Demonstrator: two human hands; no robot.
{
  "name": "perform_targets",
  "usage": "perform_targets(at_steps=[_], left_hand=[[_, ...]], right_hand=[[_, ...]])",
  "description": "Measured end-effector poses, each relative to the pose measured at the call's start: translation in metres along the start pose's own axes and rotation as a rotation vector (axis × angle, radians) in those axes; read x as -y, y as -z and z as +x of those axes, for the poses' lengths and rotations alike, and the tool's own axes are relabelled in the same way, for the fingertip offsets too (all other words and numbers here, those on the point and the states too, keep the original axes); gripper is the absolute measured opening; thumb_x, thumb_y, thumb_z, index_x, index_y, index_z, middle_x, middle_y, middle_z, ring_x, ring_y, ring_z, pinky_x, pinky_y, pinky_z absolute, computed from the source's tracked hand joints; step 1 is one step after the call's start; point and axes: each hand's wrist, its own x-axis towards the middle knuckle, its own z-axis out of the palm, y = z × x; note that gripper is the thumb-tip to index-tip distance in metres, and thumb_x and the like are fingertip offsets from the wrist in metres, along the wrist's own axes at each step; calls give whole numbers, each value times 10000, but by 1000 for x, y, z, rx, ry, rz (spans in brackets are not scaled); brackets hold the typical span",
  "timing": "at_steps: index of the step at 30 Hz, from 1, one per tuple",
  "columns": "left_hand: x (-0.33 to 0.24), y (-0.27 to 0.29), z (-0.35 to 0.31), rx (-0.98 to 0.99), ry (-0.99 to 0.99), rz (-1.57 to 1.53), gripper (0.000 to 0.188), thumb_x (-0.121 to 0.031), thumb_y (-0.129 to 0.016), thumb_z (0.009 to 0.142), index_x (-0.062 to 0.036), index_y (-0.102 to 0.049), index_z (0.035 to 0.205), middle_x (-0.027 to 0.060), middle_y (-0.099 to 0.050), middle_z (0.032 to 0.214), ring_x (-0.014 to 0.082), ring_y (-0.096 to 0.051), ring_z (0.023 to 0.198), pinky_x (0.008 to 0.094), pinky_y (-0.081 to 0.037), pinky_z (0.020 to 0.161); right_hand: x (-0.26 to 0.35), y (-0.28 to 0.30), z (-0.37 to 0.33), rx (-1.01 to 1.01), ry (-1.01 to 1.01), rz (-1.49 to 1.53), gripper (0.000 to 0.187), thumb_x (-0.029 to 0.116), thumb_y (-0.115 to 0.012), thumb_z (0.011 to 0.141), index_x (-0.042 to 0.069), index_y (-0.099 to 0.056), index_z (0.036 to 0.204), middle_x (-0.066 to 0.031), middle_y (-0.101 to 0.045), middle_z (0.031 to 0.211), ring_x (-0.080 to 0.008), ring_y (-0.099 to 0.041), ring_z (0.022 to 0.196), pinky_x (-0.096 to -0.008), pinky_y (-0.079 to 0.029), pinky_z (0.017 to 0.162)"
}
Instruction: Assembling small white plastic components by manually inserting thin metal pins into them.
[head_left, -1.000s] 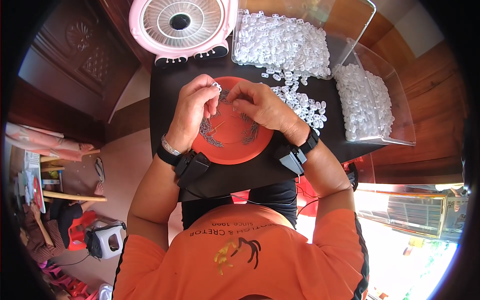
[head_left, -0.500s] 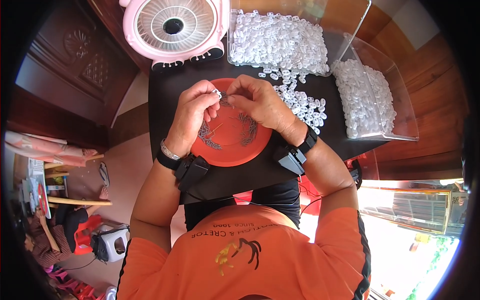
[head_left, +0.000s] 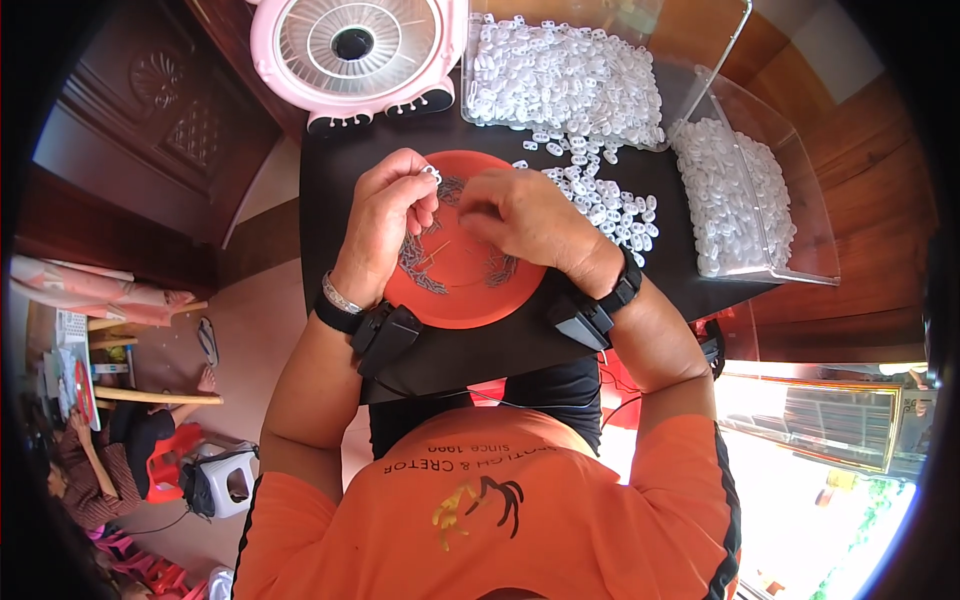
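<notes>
My left hand (head_left: pixel 388 212) is closed in a pinch on a small white plastic piece (head_left: pixel 432 174) with holes in it, held over the far left part of a round orange dish (head_left: pixel 462 306). Small grey metal pins (head_left: pixel 424 277) lie in loose heaps around the inside of the dish. Over its right half hovers my right hand (head_left: pixel 535 222), fingers bent downward and smeared by motion. Whether anything sits between those fingers is hidden. Loose white oval pieces (head_left: pixel 612 208) with holes are spread on the dark table beside my right hand.
A clear bin of white pieces (head_left: pixel 565 85) stands at the back, and a second clear bin (head_left: pixel 735 200) at the right. A pink fan (head_left: pixel 352 45) is at the back left. Black devices (head_left: pixel 386 338) are strapped to both wrists. Another person (head_left: pixel 100 465) sits at far left.
My right hand has drawn back from the white piece, its fingers now bent over the dish. My left hand still pinches the piece in nearly the same spot.
</notes>
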Motion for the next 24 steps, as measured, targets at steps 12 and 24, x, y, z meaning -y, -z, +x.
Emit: perform_targets(at_steps=[12, 24], left_hand=[[3, -3, 3, 5, -12, 23, 141, -181, -519, 869, -68, -545, 789, -5, -536, 666, 61, -481, 569, 194, -351, 510], [4, -6, -2, 8, -32, 13, 149, -184, -516, 871, -63, -543, 789, -2, -538, 653, 60, -483, 562, 189, -351, 509]], right_hand=[[12, -20, -9, 181, 7, -304, 136, 82, -563, 757, 14, -564, 874, -136, -595, 821, -326, -602, 810, -423, -481, 695], [3, 0, 0, -21, -248, 582, 136, 36, -544, 898, 1, -606, 1015, -7, -622, 840, -67, -564, 743, -228, -478, 673]])
